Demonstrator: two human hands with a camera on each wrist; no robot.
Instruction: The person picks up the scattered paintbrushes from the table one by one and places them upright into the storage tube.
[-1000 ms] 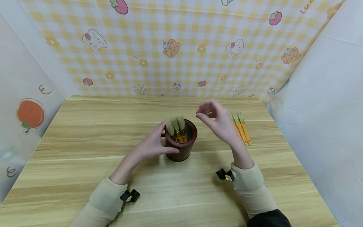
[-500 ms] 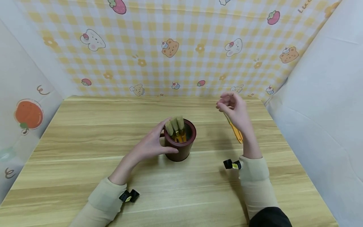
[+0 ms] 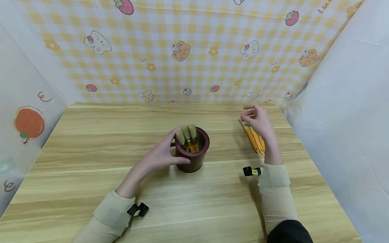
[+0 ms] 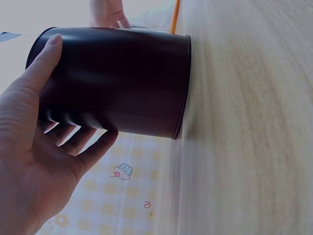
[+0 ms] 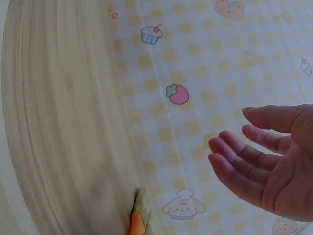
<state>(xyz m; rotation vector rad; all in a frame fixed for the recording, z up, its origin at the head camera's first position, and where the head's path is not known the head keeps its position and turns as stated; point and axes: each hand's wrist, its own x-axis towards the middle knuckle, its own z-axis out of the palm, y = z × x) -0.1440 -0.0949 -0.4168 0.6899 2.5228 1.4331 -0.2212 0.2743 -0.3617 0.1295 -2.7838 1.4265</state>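
Brushes point(image 3: 252, 139) are overhung by the loosely spread right hand point(image 3: 258, 120), apparently for pickup; a pinch seems needed. A mug point(image 3: 197, 160) is gripped by the left hand point(image 3: 161, 154).

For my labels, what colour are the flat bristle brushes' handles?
Orange handles, clearest in the head view.

Yellow-checked cloth point(image 3: 197, 50) behind wooden table point(image 3: 194, 195)
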